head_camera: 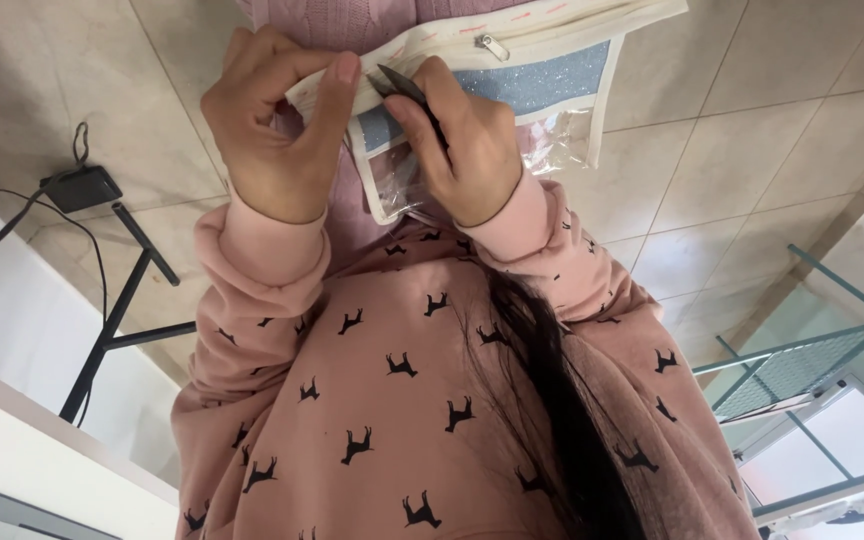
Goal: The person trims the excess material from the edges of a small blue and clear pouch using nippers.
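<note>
Both hands work one pouch (512, 85) in the head view: left hand (272, 120) pinches its zipper edge shut-fingered, right hand (462, 140) closed on a thin dark tool (402, 88) at the opening; pouch looks light, floppy, slick plastic, best gripped by the stitched rim.

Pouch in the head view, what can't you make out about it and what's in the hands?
- Zip pouch: top cut off by the frame edge; contents hidden by the right hand and crinkled clear plastic.
- Dark slim tool: mostly hidden in the right hand's grip; its kind is unclear.
- Pouch corner: covered by the left hand.
</note>
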